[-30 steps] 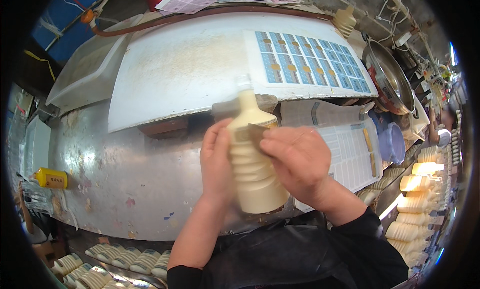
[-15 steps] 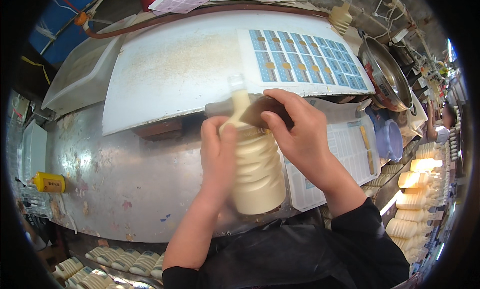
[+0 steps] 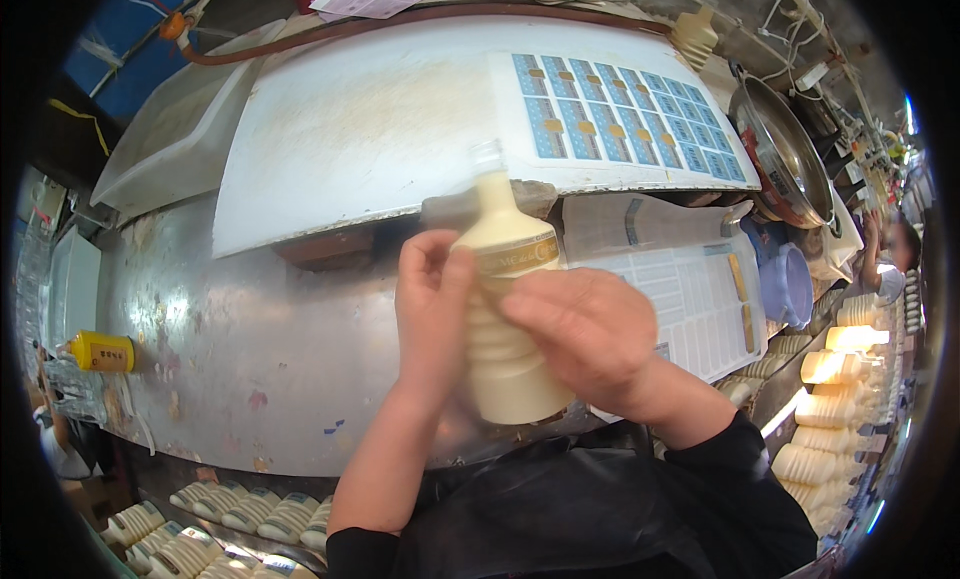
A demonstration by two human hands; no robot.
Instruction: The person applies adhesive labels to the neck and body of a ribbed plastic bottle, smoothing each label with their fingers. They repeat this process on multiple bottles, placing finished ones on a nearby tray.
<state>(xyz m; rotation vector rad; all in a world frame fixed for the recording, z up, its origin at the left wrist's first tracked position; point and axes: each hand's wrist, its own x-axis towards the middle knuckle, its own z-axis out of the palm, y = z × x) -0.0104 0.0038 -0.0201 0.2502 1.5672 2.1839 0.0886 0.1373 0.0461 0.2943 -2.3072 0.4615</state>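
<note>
A cream ribbed bottle (image 3: pixel 505 374) with a clear top stands tilted in front of me. Around its shoulder runs a gold label (image 3: pixel 520 257). My left hand (image 3: pixel 435 289) grips the bottle's left side, thumb toward the label. Just below the label, my right hand (image 3: pixel 590 329) lies across the bottle's right front, slightly blurred. Its fingers are pressed together, and whatever they may hold is hidden. Behind the bottle sits a grey-brown block (image 3: pixel 450 211). A sheet of blue-and-gold labels (image 3: pixel 600 109) lies on the white board (image 3: pixel 350 129) beyond.
A metal table (image 3: pixel 250 369) spreads left, with a yellow container (image 3: pixel 104 353) at its edge. A translucent tray (image 3: pixel 150 169) is at back left. Label backing sheets (image 3: pixel 670 289), a purple basin (image 3: pixel 785 284) and a steel pan (image 3: pixel 785 159) are right. Several similar bottles (image 3: pixel 835 404) are racked nearby.
My right hand has moved down across the bottle's front. The dark flat piece in its fingers is out of sight, and the gold label now shows clearly. My left hand keeps its grip.
</note>
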